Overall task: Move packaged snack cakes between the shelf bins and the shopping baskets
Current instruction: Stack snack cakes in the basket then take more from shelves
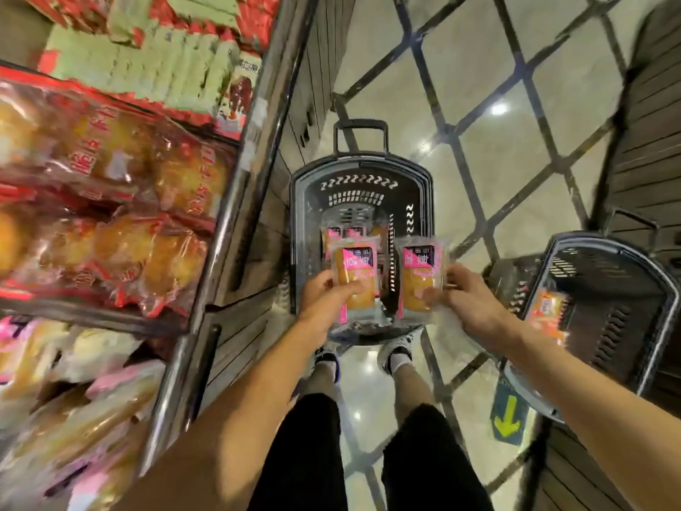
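My left hand (324,295) grips a clear-wrapped snack cake with a pink label (355,269) over the black shopping basket (302,201) on the floor ahead. My right hand (466,295) holds a second pink-labelled snack cake (420,271) beside the first, above the same basket. More pink-labelled cakes (344,232) lie in the basket's bottom. A second dark basket (659,289) stands at the right with an orange-labelled pack (549,307) inside. Shelf bins on the left hold red-wrapped cakes (110,201) and pink-wrapped cakes (73,392).
A metal shelf post (221,230) runs diagonally between the bins and the aisle. Green and red packs (147,64) fill the upper bin. My feet (365,354) stand just behind the centre basket on glossy tiled floor; a yellow arrow sticker (508,418) marks the floor.
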